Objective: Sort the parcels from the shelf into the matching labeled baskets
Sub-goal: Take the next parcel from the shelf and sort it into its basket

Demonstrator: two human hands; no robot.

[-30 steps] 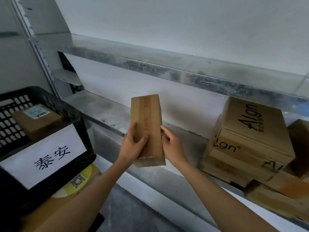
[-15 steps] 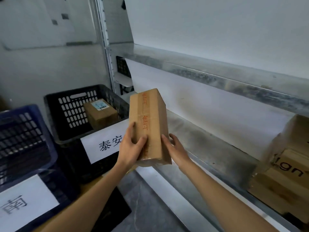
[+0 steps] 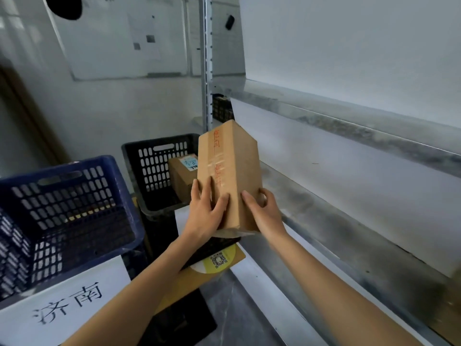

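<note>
I hold a brown cardboard parcel (image 3: 232,161) with red print on its taped top, tilted upward in front of me. My left hand (image 3: 205,212) grips its lower left side with fingers spread over the top. My right hand (image 3: 264,212) grips its lower right side. Behind the parcel stands a black basket (image 3: 147,156) with one labelled parcel (image 3: 180,174) inside. A blue basket (image 3: 74,196) with a white paper label (image 3: 64,305) stands at the left. The black basket's label is mostly hidden by my hands.
The metal shelf (image 3: 349,221) runs along the right, its near part bare. An upright shelf post (image 3: 207,61) rises behind the black basket. A yellow-stickered cardboard piece (image 3: 219,262) lies under the black basket. Grey floor shows below.
My view and the parcel have swung left, away from the stacked shelf parcels. The blue basket has come fully into view and the parcel now sits in front of the black basket.
</note>
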